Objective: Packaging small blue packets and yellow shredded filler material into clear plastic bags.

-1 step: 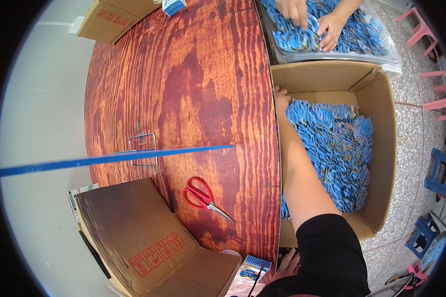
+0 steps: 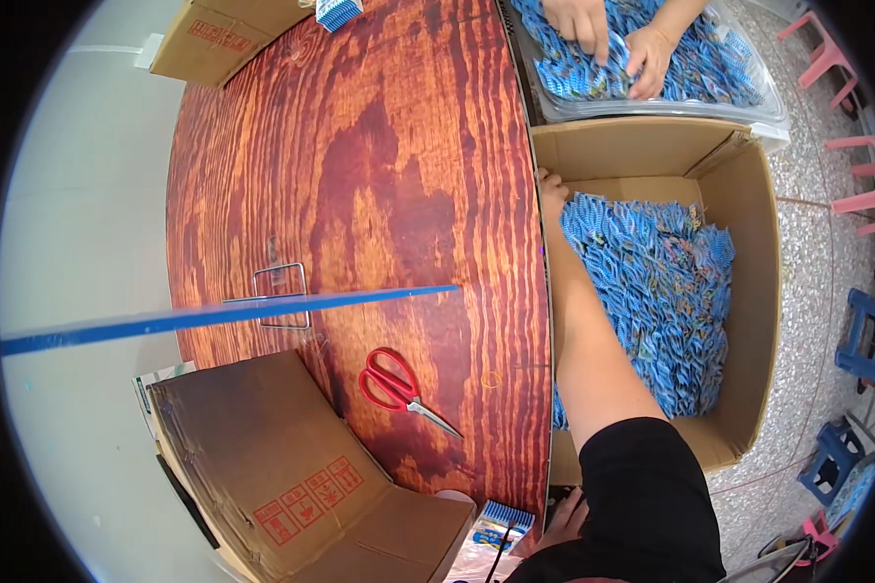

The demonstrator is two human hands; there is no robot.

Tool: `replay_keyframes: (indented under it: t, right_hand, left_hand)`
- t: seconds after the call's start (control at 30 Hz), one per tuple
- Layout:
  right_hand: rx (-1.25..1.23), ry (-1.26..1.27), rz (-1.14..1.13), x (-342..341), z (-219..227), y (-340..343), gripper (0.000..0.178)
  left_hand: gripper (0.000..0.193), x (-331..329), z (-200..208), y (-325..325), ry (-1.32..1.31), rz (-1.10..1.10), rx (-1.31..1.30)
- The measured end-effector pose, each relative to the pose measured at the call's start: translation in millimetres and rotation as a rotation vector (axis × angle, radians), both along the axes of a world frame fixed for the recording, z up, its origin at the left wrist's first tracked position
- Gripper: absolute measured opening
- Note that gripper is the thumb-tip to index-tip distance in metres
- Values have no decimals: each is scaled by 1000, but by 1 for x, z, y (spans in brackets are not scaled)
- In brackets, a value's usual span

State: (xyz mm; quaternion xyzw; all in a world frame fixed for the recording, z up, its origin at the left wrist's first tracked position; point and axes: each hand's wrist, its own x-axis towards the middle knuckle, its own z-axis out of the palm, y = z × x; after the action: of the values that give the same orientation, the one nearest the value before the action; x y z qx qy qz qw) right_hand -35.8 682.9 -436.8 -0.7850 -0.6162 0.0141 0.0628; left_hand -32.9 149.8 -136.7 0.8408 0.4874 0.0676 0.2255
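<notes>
An open cardboard box [image 2: 754, 321] stands beside the table, loosely filled with many blue striped packets [image 2: 642, 291]. My right arm, in a black sleeve, stretches along the box's left side. At the far left corner my right hand [image 2: 553, 188] has its fingers curled over the box's wall. Low in the picture, by the box's near left corner, is my left hand [image 2: 564, 517], partly covered by the sleeve. Its fingertips meet the box's near edge. Beyond the box, another person's two hands [image 2: 648, 60] handle similar packets in a clear plastic tub [image 2: 671, 109].
Red-handled scissors [image 2: 395, 385] and a wire frame [image 2: 282, 294] lie on the wood-grain table [image 2: 399, 194]. A cardboard carton [image 2: 253, 428] stands near left, another [image 2: 226, 39] far left. A blue strip [image 2: 214, 316] crosses the view. Pink stools [image 2: 870, 175] and blue stools [image 2: 860, 335] stand right.
The other person's fingers have shifted slightly among the packets in the tub. Both my hands stay where they were, and the box shows no clear movement.
</notes>
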Motion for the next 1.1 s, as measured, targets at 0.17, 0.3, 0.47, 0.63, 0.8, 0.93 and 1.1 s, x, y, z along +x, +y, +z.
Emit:
replay_keyframes:
  t: [0.17,0.3,0.47,0.63,0.8,0.93,1.1]
  right_hand:
    - [90,32,-177,-6,-32,3,54]
    - [-361,970,391,41,36,-11,104]
    - [-171,711,410,73,72,-37,84]
    - [-53,393,292,24,51,-44,47]
    - [-134,582,220,41,59,-30,40]
    - [12,541,534,60,105,-66,62]
    - [207,662,723,115,196,-149,26]
  left_hand:
    - [47,1,24,9,-28,20,-190]
    - [48,11,24,10,-33,112,-296]
    - [47,13,10,0,19,102,-173]
    - [41,24,17,3,-428,484,-560]
    - [36,28,11,-4,-683,698,-623]
    - [41,35,41,18,-388,353,-78]
    - [34,58,70,3,-393,319,18]
